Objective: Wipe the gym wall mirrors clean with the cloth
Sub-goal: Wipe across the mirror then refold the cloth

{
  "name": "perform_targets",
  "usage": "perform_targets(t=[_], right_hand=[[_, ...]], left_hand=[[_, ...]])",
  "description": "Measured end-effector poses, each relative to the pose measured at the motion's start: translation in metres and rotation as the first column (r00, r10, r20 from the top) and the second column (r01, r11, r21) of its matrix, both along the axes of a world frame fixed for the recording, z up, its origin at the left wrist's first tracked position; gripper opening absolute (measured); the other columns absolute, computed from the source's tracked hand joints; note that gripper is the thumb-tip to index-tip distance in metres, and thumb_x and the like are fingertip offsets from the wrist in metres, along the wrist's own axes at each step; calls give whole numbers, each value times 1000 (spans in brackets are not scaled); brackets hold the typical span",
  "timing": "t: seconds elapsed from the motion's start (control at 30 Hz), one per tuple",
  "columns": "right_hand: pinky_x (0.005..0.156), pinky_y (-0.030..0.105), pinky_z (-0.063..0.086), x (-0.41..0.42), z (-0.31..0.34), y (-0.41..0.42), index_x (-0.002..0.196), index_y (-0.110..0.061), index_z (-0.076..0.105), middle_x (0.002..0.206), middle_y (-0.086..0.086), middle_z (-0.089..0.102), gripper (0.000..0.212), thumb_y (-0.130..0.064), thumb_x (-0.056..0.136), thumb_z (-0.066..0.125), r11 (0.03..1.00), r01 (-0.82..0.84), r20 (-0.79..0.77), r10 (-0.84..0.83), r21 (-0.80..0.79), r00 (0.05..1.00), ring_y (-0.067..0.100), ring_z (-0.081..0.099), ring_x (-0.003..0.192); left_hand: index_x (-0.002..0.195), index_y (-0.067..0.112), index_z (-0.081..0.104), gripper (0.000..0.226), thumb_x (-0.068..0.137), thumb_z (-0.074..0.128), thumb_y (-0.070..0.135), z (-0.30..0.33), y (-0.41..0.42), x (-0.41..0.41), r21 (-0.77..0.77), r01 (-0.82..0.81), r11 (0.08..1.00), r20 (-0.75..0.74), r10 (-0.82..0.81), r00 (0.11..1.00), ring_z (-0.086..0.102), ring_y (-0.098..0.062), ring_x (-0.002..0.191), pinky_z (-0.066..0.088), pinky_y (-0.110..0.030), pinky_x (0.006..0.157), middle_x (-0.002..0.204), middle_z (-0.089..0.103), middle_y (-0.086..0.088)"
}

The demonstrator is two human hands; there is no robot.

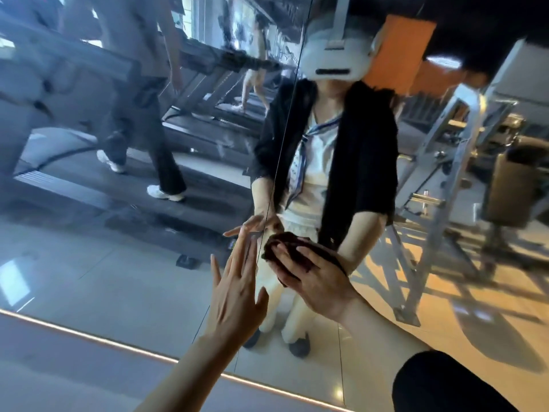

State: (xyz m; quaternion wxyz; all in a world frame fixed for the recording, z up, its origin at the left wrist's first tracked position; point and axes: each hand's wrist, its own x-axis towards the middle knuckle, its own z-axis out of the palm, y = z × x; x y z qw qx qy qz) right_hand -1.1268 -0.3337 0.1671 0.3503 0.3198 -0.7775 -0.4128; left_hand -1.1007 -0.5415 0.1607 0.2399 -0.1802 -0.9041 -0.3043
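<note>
The wall mirror [118,278] fills the view, with a thin vertical seam [285,138] between two panels. My right hand [320,281] presses a bunched dark maroon cloth [289,248] flat against the glass just right of the seam, its fingers spread over the cloth. My left hand [237,289] is held up left of the seam with straight fingers, fingertips at or very near the glass, holding nothing. The reflection shows me in a black jacket and white clothes.
A lit strip [104,341] marks the mirror's bottom edge above a grey ledge. Reflected in the glass are treadmills [208,93] with people walking on them at the left and a metal weight machine [463,162] at the right.
</note>
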Motion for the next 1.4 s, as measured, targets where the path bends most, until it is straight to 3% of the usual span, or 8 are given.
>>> perform_targets(t=[0.3,0.5,0.6,0.8,1.1,1.17,1.27,1.4], right_hand=[[114,52,30,-4,117,12,147,-7,45,152,25,39,51,-16,99,57,679,-268,-364,1,-684,931,39,31,144],[124,44,1,34,10,58,159,-16,18,161,14,22,61,-14,99,28,991,74,-30,-78,-108,997,28,8,152],[125,44,4,42,32,76,155,-17,28,159,12,32,53,-8,104,16,982,38,-58,-50,-182,997,25,29,148],[117,58,30,29,138,73,150,-5,40,155,28,33,52,-10,99,53,556,-247,-369,-117,-794,922,40,24,148],[125,46,-9,73,-15,132,160,-12,10,161,13,23,83,-13,87,50,985,154,31,-151,-81,988,24,29,148],[126,48,-2,70,9,139,157,-12,20,158,14,27,74,-3,88,46,980,103,-19,-108,-171,994,27,29,145],[120,53,23,60,73,130,151,-9,35,154,21,31,54,-5,99,48,719,-101,-234,-88,-688,968,38,30,144],[124,44,16,50,85,117,150,-7,36,155,24,28,50,-5,102,48,503,-241,-347,-127,-830,929,40,24,148]], left_hand=[[159,33,4,107,79,74,20,4,21,7,57,103,993,-104,-96,990,17,-25,151,16,-66,116,164,11,-1],[158,14,23,100,74,77,22,6,44,11,-45,132,990,-51,-134,990,3,-22,153,6,-64,118,167,8,-8],[158,17,24,84,84,60,35,12,50,16,-22,172,985,-86,-173,981,3,-20,154,4,-63,119,168,7,-3],[158,21,26,79,87,30,55,33,70,20,-23,196,980,-52,-197,979,-4,-13,154,-13,-50,120,167,8,2],[160,24,9,104,81,76,23,35,81,28,-141,190,972,17,-189,982,-10,-17,154,-17,-53,115,167,-12,4],[160,27,4,106,82,75,23,35,84,30,-153,196,969,37,-193,981,-11,-16,153,-19,-53,115,166,-15,6],[161,26,5,104,83,74,25,32,91,33,-160,203,966,56,-196,979,-10,-15,153,-18,-55,116,167,-10,5],[161,24,2,104,85,74,27,30,101,36,-166,205,965,76,-194,978,-6,-17,154,-21,-52,116,167,-8,5]])
